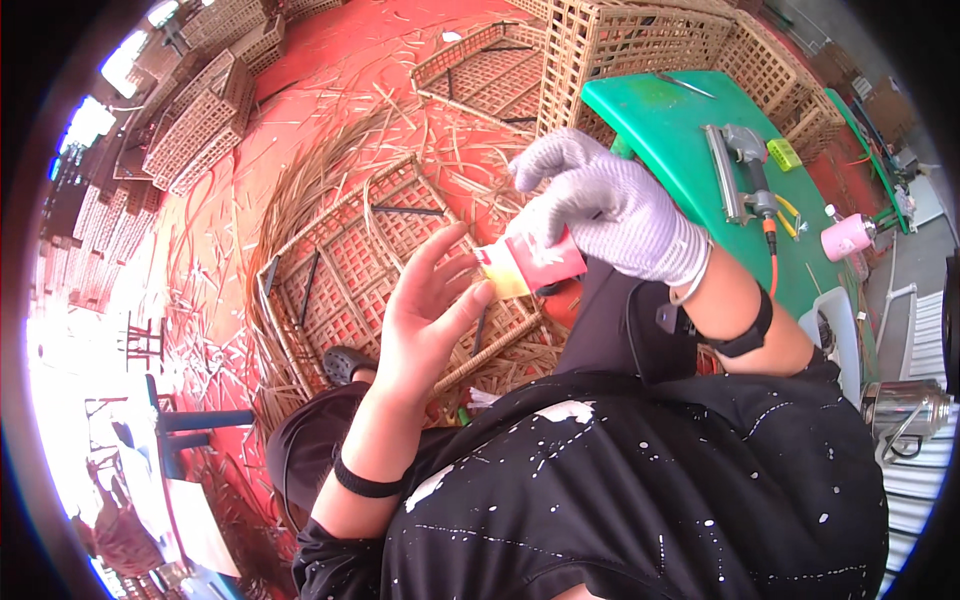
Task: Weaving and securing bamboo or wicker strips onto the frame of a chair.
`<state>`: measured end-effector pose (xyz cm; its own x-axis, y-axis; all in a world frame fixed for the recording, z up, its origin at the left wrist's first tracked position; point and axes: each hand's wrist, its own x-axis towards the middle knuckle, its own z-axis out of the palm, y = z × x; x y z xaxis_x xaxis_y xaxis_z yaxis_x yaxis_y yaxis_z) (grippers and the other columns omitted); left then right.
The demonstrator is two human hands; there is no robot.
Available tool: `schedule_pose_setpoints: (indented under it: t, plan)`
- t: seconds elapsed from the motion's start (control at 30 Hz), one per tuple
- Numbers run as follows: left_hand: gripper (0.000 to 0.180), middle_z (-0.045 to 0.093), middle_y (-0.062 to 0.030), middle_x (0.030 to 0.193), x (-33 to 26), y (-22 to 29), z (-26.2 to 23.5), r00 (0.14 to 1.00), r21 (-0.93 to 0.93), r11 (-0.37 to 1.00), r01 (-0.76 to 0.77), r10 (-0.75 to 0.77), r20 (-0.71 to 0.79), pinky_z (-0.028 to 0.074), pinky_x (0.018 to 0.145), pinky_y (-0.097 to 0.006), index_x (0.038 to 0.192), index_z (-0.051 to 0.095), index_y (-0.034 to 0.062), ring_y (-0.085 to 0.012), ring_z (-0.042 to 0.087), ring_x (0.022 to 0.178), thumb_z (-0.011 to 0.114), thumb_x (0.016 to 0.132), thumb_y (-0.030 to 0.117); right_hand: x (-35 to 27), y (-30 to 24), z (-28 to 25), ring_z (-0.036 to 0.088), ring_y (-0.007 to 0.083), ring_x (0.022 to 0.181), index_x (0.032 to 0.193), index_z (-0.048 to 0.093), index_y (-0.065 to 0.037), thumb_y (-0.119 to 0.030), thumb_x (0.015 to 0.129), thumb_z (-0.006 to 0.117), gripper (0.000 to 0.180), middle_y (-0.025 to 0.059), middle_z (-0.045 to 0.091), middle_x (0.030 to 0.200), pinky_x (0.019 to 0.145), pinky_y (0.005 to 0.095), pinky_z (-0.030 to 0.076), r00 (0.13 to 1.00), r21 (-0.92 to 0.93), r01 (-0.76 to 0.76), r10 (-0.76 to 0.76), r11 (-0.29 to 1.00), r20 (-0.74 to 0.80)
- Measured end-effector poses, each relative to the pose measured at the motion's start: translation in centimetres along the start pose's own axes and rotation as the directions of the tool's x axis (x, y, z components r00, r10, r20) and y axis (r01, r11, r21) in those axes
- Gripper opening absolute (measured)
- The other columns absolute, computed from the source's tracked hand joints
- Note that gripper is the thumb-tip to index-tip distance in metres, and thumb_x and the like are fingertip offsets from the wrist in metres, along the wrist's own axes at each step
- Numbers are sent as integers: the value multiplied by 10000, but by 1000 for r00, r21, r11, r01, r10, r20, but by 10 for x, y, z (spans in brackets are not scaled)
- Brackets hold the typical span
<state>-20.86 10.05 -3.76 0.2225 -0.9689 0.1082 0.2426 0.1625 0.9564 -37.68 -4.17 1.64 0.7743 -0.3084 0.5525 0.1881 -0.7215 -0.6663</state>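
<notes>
A small pink and yellow packet (550,258) is up in front of my body. My right hand (625,215), in a white-grey knitted glove, pinches it from above and the right. My left hand (430,315) is bare, with its fingers apart. Its thumb tip comes up to the yellow end of the packet; whether it touches I cannot tell. Below the hands, a flat woven cane panel (340,250) with dark bars leans near my knees on the floor.
To the right, a green table (670,110) carries a nail gun (745,170), yellow-handled pliers (790,215) and a yellow-green box (783,154). Beyond it stands a large woven basket (640,40). Cane strips litter the red floor (330,70). A pink bottle (847,237) and a metal kettle (905,410) are far right.
</notes>
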Motion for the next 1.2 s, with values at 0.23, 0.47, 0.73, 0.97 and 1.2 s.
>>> schedule_pose_setpoints:
  t: [0.23, 0.47, 0.73, 0.97, 1.2]
  plan:
    - [352, 603, -68, 1012, -8, 16, 14, 991, -67, 992, 104, -98, 91, 434, 823, -225, 1196, 463, -21, -100, 559, 939, 550, 857, 21, -19, -3, -5, 520, 192, 998, 729, 608, -77, 59, 659, 590, 154, 59, 515, 992, 848, 302, 416, 998, 50, -47, 50, 998, -49]
    - [278, 616, -81, 966, -8, 16, 19, 990, -108, 986, 129, -122, 73, 470, 778, -247, 1139, 514, -37, -119, 587, 864, 498, 905, 111, -25, -15, -14, 561, 147, 915, 876, 640, -48, -64, 754, 647, 124, 47, 585, 945, 807, 279, 446, 954, 141, -290, 297, 947, -33]
    - [307, 620, -146, 912, -14, 5, 30, 946, 22, 994, 110, -111, 305, 488, 778, -310, 1045, 532, -73, -191, 608, 830, 404, 946, 188, -36, -29, -20, 571, 68, 581, 954, 627, 12, -142, 813, 634, 209, 39, 623, 728, 532, 207, 457, 785, 314, -572, 616, 758, -56]
    - [271, 625, -163, 922, -17, 2, 39, 931, 105, 992, 63, -97, 353, 488, 788, -330, 1030, 528, -68, -204, 614, 841, 409, 942, 159, -39, -43, -20, 620, 139, 817, 972, 622, 18, -170, 808, 616, 249, 98, 655, 835, 743, 277, 481, 833, 25, -547, 547, 837, -89]
    - [245, 627, -162, 914, -19, 0, 41, 939, 85, 992, 96, -119, 323, 490, 782, -329, 1029, 526, -65, -208, 615, 826, 406, 938, 128, -41, -51, -21, 639, 204, 780, 937, 631, -10, -189, 800, 617, 226, 118, 647, 810, 713, 284, 492, 939, -102, -330, 315, 938, -141]
